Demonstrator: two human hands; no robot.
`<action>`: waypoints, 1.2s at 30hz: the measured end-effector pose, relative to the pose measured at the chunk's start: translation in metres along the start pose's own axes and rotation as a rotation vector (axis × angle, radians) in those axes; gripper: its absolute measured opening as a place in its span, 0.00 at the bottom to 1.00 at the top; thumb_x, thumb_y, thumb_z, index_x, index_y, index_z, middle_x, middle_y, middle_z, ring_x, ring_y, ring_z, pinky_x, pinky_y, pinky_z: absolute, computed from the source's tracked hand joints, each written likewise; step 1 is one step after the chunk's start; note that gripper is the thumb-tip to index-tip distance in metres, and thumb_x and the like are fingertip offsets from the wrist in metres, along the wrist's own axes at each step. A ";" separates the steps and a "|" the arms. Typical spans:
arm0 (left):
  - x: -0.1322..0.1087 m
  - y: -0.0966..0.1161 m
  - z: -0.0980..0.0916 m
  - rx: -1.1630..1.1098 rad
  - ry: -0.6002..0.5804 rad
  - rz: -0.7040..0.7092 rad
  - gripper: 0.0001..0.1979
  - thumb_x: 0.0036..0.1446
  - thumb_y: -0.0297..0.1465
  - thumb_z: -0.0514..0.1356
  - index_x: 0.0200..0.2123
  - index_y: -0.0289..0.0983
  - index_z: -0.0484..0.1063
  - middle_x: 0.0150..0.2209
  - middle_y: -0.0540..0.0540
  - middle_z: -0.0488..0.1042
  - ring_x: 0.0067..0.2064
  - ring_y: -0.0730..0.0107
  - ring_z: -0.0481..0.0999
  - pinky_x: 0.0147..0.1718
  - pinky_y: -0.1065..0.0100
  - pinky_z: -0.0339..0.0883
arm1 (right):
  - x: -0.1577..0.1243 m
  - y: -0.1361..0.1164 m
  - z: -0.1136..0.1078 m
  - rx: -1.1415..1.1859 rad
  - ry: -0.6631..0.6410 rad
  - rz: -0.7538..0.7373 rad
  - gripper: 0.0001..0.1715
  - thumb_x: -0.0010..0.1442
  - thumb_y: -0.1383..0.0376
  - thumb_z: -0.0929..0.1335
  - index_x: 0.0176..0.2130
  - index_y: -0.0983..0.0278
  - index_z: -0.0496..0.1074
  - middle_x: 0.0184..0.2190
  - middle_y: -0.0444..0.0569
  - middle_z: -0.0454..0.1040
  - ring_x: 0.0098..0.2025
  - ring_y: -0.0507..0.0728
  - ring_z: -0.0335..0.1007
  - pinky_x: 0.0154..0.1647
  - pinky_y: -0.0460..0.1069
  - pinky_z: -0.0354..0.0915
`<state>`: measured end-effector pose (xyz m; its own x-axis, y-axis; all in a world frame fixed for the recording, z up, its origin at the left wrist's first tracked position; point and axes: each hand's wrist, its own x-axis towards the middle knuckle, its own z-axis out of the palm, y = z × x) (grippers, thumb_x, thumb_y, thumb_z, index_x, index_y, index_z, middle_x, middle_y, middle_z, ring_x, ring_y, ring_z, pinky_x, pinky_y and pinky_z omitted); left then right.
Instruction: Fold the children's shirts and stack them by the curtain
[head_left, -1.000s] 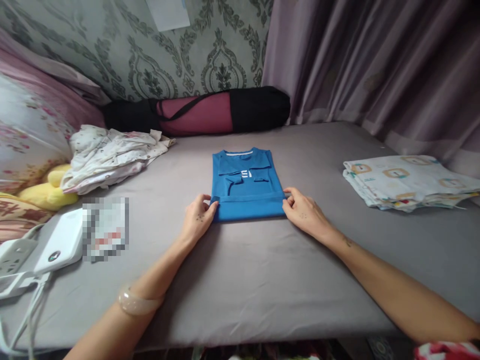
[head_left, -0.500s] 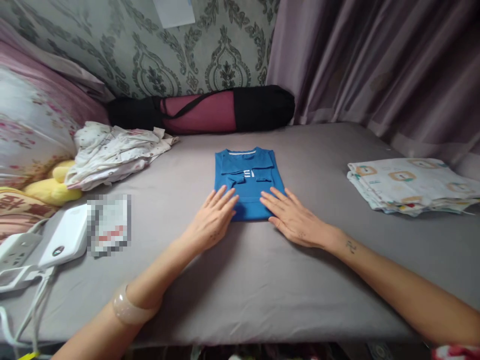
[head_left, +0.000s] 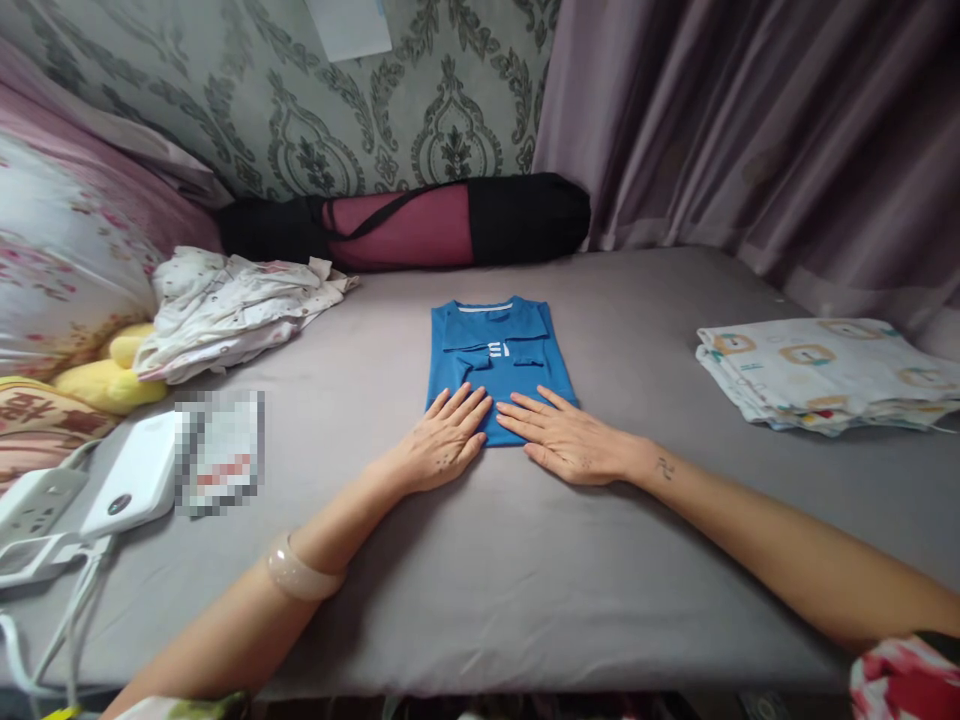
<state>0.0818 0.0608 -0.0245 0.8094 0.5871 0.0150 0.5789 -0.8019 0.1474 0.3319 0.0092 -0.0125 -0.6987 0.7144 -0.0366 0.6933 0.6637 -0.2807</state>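
shirt: blue shirt [head_left: 496, 350] folded into a compact rectangle, centre of grey bed sheet [head_left: 480, 560], collar end away from the person.
left hand [head_left: 444, 442]: open, flat, palm down on near edge; likely pressing the fold.
right hand [head_left: 559, 440]: same, fingers spread, just beside left; grips nothing.
left side: crumpled floral clothes [head_left: 232, 310].
right side: folded patterned stack [head_left: 817, 370], well apart from shirt.
back: rolled mat bag [head_left: 420, 220] against wall.
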 end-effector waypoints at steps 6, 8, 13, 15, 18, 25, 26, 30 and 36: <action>-0.005 -0.004 -0.010 0.003 0.014 -0.011 0.29 0.69 0.42 0.39 0.68 0.36 0.49 0.70 0.43 0.46 0.71 0.59 0.39 0.67 0.51 0.37 | -0.010 0.004 -0.004 -0.013 0.050 0.040 0.32 0.71 0.57 0.52 0.70 0.60 0.43 0.70 0.47 0.42 0.71 0.58 0.32 0.70 0.63 0.31; -0.009 -0.009 -0.009 -0.002 0.032 -0.044 0.29 0.69 0.42 0.38 0.68 0.36 0.48 0.70 0.43 0.46 0.71 0.60 0.39 0.67 0.52 0.37 | -0.018 0.008 -0.001 -0.024 0.106 0.099 0.33 0.70 0.57 0.52 0.70 0.60 0.40 0.70 0.47 0.41 0.71 0.58 0.31 0.70 0.63 0.32; -0.015 -0.019 -0.004 -0.031 -0.044 -0.104 0.31 0.68 0.44 0.36 0.69 0.34 0.44 0.70 0.42 0.43 0.71 0.60 0.38 0.67 0.52 0.39 | -0.030 0.017 0.005 -0.028 0.097 0.161 0.33 0.70 0.57 0.51 0.70 0.59 0.38 0.71 0.47 0.40 0.71 0.58 0.30 0.70 0.62 0.36; -0.017 -0.020 -0.005 -0.028 -0.045 -0.104 0.32 0.68 0.44 0.36 0.69 0.34 0.45 0.70 0.42 0.42 0.71 0.60 0.37 0.67 0.52 0.39 | -0.031 0.017 0.004 -0.013 0.084 0.165 0.33 0.71 0.57 0.50 0.70 0.58 0.36 0.71 0.46 0.38 0.71 0.58 0.30 0.70 0.62 0.36; -0.022 -0.023 -0.008 -0.024 -0.024 -0.123 0.32 0.68 0.44 0.36 0.69 0.34 0.44 0.70 0.42 0.41 0.71 0.60 0.37 0.68 0.52 0.38 | -0.036 0.019 0.002 -0.001 0.116 0.213 0.33 0.71 0.57 0.50 0.70 0.57 0.33 0.71 0.47 0.37 0.71 0.58 0.31 0.70 0.62 0.36; -0.033 -0.028 -0.005 -0.094 -0.007 -0.175 0.30 0.68 0.44 0.37 0.68 0.35 0.46 0.70 0.41 0.45 0.70 0.61 0.42 0.67 0.52 0.40 | -0.043 0.023 -0.005 -0.029 0.091 0.235 0.33 0.70 0.57 0.51 0.70 0.58 0.37 0.70 0.48 0.42 0.71 0.59 0.35 0.70 0.63 0.37; -0.033 -0.028 -0.005 -0.114 0.018 -0.175 0.30 0.68 0.43 0.38 0.68 0.35 0.47 0.70 0.41 0.46 0.70 0.61 0.43 0.67 0.52 0.40 | -0.040 0.022 -0.009 -0.044 0.098 0.226 0.33 0.70 0.58 0.51 0.70 0.58 0.39 0.70 0.48 0.42 0.71 0.59 0.36 0.70 0.63 0.36; -0.035 -0.029 -0.001 -0.211 0.155 -0.208 0.29 0.69 0.41 0.39 0.68 0.35 0.48 0.70 0.40 0.46 0.70 0.62 0.44 0.67 0.53 0.42 | -0.011 0.012 -0.022 -0.107 0.136 0.078 0.33 0.69 0.61 0.54 0.70 0.59 0.43 0.70 0.47 0.41 0.71 0.59 0.33 0.70 0.64 0.32; -0.039 -0.034 0.004 -0.313 0.320 -0.347 0.28 0.68 0.40 0.39 0.66 0.33 0.52 0.68 0.39 0.52 0.70 0.63 0.46 0.67 0.55 0.44 | 0.041 0.002 -0.013 -0.043 0.013 -0.182 0.35 0.68 0.61 0.56 0.69 0.64 0.44 0.70 0.49 0.42 0.71 0.57 0.32 0.70 0.60 0.31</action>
<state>0.0308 0.0652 -0.0341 0.4784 0.8539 0.2050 0.7097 -0.5134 0.4825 0.3070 0.0430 -0.0020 -0.8111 0.5845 0.0233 0.5630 0.7908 -0.2403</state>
